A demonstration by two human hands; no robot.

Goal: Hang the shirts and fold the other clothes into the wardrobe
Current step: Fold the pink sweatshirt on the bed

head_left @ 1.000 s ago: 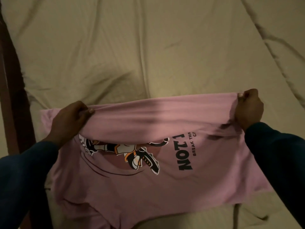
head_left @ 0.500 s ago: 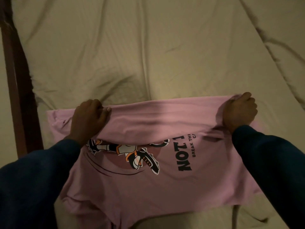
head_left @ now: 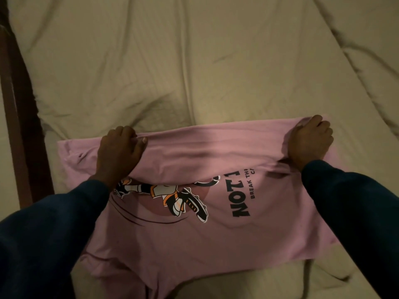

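A pink T-shirt (head_left: 216, 231) with a cartoon print and dark lettering lies spread on the bed, its far part folded toward me over the print. My left hand (head_left: 117, 152) grips the folded edge at the left end, fingers curled into the cloth. At the right end of that fold my right hand (head_left: 308, 141) grips the same edge. Both arms wear dark blue sleeves. The fold hides the top of the print.
The beige bed sheet (head_left: 194, 61) is wrinkled and stretches beyond the shirt. A dark wooden bed frame rail (head_left: 19, 130) runs along the left edge. A thicker fold of bedding (head_left: 367, 50) lies at the far right.
Both hands have shifted with the folded edge, the left one moving to the right along it. The fold now lies lower and flatter over the print.
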